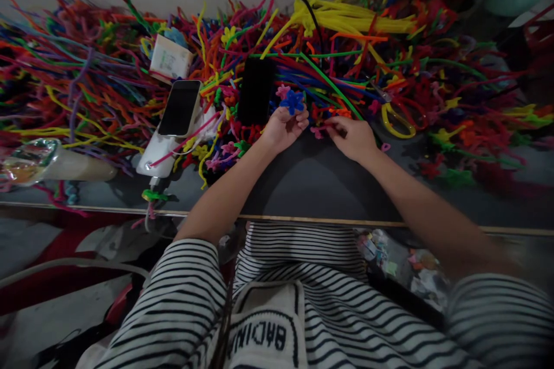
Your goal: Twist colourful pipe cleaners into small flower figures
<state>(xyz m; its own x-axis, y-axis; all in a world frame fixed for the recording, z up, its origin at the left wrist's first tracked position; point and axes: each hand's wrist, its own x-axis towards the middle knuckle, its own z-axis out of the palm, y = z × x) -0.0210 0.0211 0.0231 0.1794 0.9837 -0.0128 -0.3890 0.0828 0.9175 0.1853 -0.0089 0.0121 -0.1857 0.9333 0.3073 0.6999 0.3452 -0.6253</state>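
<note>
A blue pipe-cleaner flower (292,102) is held upright in my left hand (285,128), its fingers curled round the lower part. Just to the right, my right hand (352,137) pinches a small pink fuzzy piece (319,131) between thumb and forefinger. Behind my left hand shows another pink flower (283,91). Orange fuzzy pieces (340,111) lie just beyond my right fingertips. Both hands are above the dark table (320,184), close to the heap of coloured pipe cleaners (130,86).
Two phones (180,108) (256,91), a white power bank (156,155) with a cable and a small box (171,59) rest among the pipe cleaners. Yellow-handled scissors (398,121) lie right of my hands. A plastic cup (82,165) lies at the left.
</note>
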